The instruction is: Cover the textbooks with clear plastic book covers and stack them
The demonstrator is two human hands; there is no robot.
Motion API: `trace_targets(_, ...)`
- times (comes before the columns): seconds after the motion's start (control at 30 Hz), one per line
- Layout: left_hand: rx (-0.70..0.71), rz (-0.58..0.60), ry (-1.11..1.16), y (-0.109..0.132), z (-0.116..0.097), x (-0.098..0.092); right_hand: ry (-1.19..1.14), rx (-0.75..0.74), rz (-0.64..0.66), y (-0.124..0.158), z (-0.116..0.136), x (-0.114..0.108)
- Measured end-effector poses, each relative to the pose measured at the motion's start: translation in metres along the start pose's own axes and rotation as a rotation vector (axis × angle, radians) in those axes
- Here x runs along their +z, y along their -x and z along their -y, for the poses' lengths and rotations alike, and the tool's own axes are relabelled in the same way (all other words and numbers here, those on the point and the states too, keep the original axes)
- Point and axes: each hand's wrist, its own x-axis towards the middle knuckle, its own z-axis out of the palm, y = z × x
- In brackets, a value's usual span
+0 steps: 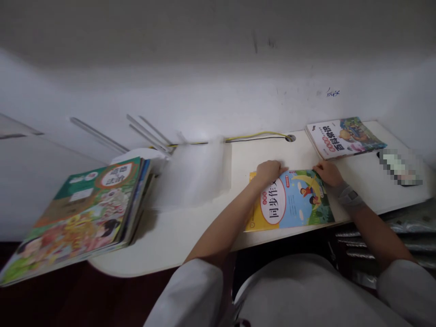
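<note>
A workbook [295, 200] with a yellow and blue cover lies flat on the white desk in front of me, turned sideways. At its far edge my left hand [270, 171] is closed, thumb and fingers pinching the rim. My right hand [328, 173] grips the far right corner of the same workbook, its fingers curled. A grey band with a dark face sits on my right wrist. Just left of the workbook lies a blurred, whitish translucent sheet [195, 175], perhaps plastic.
A tall stack of picture-covered books [85, 209] stands at the desk's left end. More books [345, 136] lie at the back right, near a phone [400, 168] with a blurred-out screen. A yellow cable [255, 135] runs along the wall to a hole in the desk [160, 254].
</note>
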Motion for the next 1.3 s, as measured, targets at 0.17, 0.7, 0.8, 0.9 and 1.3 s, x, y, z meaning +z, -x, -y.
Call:
trace_targets(0.17, -0.102, -0.082, -0.081, 0.019, 0.034, 0.006, 0.112, 0.019, -0.008, 0.004, 0.004, 0.001)
trace_targets(0.7, -0.136, -0.270, -0.094, 0.030, 0.045, 0.022, 0.404, -0.563, 0.020, 0.049, 0.040, 0.012)
trace_targets(0.8, -0.168, -0.267, -0.007, 0.028, 0.046, 0.022, 0.377, -0.544, 0.059, 0.053, 0.036, 0.023)
trace_targets(0.9, -0.214, -0.246, 0.112, 0.022, 0.050, 0.018, 0.365, -0.543, 0.052, 0.052, 0.032, 0.027)
trace_targets(1.3, -0.242, 0.020, 1.028, 0.091, 0.082, 0.012, 0.306, -0.531, 0.030, 0.052, 0.033, 0.026)
